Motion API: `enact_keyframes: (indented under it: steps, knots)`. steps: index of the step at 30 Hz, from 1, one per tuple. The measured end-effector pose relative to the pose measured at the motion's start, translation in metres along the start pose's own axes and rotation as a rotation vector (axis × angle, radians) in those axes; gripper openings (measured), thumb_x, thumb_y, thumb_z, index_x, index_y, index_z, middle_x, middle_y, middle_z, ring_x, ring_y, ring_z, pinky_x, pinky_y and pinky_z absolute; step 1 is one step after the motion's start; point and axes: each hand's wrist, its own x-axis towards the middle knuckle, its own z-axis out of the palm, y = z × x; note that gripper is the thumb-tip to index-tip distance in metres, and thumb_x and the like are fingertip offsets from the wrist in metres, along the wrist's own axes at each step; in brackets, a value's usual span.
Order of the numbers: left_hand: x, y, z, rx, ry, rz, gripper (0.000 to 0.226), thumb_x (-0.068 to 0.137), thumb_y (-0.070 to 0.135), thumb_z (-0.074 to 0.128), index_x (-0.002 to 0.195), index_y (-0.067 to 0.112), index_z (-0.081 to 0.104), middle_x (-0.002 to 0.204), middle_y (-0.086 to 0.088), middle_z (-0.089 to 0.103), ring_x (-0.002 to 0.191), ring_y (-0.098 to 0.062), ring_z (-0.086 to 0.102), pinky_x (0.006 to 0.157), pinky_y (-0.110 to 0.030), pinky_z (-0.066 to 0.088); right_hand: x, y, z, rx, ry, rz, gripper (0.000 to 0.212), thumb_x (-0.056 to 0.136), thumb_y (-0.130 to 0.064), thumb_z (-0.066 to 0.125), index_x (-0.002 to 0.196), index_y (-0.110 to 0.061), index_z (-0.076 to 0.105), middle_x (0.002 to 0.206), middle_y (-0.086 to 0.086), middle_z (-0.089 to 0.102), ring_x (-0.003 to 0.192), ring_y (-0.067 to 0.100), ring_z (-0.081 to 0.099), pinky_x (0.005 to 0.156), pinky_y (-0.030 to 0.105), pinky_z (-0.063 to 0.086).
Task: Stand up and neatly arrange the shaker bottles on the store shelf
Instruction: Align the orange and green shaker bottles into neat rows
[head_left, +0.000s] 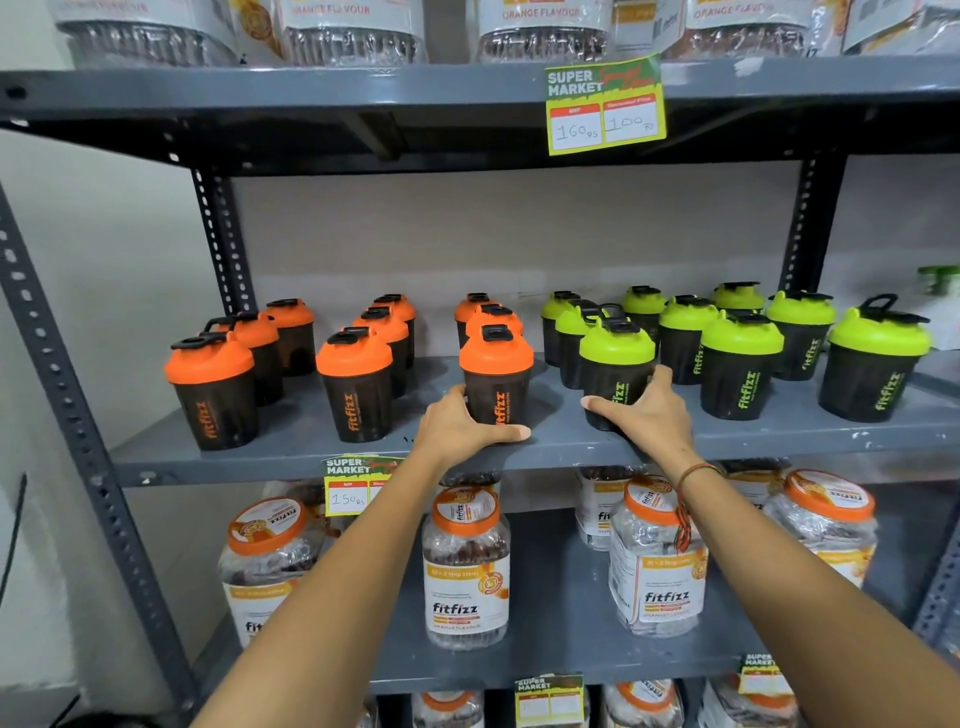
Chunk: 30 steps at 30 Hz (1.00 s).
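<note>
Dark shaker bottles stand upright in rows on the grey middle shelf (291, 452). Orange-lidded ones fill the left half, green-lidded ones the right half. My left hand (460, 423) wraps the base of the front orange-lidded bottle (497, 374) in the middle row. My right hand (647, 410) grips the lower part of the front green-lidded bottle (615, 364) beside it. Both bottles stand on the shelf near its front edge. Two more orange-lidded front bottles (213, 389) (356, 382) stand to the left, and other green-lidded ones (740, 358) (875, 364) to the right.
Clear jars with orange lids (465, 566) fill the shelf below, and more jars (540, 31) sit on the shelf above. Yellow price tags (605, 109) (350, 488) hang from the shelf edges. A perforated grey upright (78, 415) frames the left side.
</note>
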Motion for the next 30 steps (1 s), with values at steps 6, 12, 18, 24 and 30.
enact_keyframes:
  steps: [6,12,18,24,30]
  knots:
    - [-0.018,-0.006,-0.011,-0.004,0.035,0.0,0.131,0.038,0.076,0.079,0.145,0.017,0.032,0.145,-0.006,0.046,0.128,-0.022,0.047,0.101,-0.044,0.042,-0.014,-0.006,-0.002,0.24,0.174,-0.014,0.112,0.064,-0.07,0.076,0.15,-0.017,0.029,0.146,0.009,0.046,0.134,0.03,0.044,0.11,0.046,0.037]
    - [-0.035,-0.02,-0.03,0.222,0.048,0.061,0.131,0.041,0.087,0.068,0.148,0.022,0.028,0.151,-0.002,0.038,0.134,-0.024,0.039,0.102,-0.049,0.042,-0.031,-0.042,-0.01,0.348,0.553,-0.251,0.057,0.085,-0.05,0.059,0.13,-0.016,0.052,0.13,0.006,0.054,0.121,0.025,0.046,0.107,0.047,0.034]
    - [-0.051,-0.034,-0.035,0.648,0.075,0.3,0.083,0.086,0.074,0.033,0.146,0.018,0.031,0.151,-0.008,0.037,0.136,-0.026,0.035,0.108,-0.045,0.031,-0.02,-0.093,-0.012,0.389,0.478,-0.442,0.033,0.087,-0.033,0.063,0.115,-0.017,0.061,0.119,0.001,0.058,0.118,0.021,0.049,0.106,0.024,0.029]
    - [-0.05,-0.039,-0.025,0.779,0.047,0.285,0.061,0.1,0.05,0.019,0.146,0.013,0.032,0.151,-0.01,0.036,0.138,-0.023,0.031,0.113,-0.041,0.025,0.023,-0.134,-0.004,0.061,0.089,-0.492,0.032,0.086,-0.034,0.067,0.115,-0.02,0.065,0.121,0.006,0.062,0.119,0.026,0.052,0.099,0.033,0.035]
    - [-0.048,-0.044,-0.023,0.822,0.067,0.342,0.058,0.101,0.044,0.02,0.146,0.011,0.033,0.151,-0.01,0.037,0.139,-0.02,0.03,0.115,-0.037,0.02,0.06,-0.167,0.007,-0.154,-0.225,-0.486,0.042,0.085,-0.031,0.074,0.124,-0.019,0.064,0.127,0.006,0.064,0.119,0.023,0.057,0.102,0.04,0.045]
